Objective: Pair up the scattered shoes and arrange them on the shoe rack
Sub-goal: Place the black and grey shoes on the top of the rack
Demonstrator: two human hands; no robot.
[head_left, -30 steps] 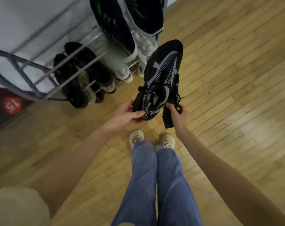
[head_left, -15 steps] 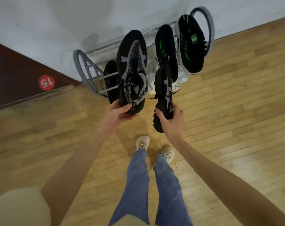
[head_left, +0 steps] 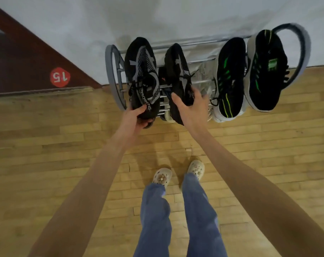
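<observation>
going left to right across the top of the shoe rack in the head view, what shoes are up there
black and grey mesh shoe gripped at the heel by the left hand → its black mate by the right hand → black shoe with green stripes → second green-striped black shoe

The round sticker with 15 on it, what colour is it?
Red with white digits; the sticker shows in the head view, its only view.
</observation>
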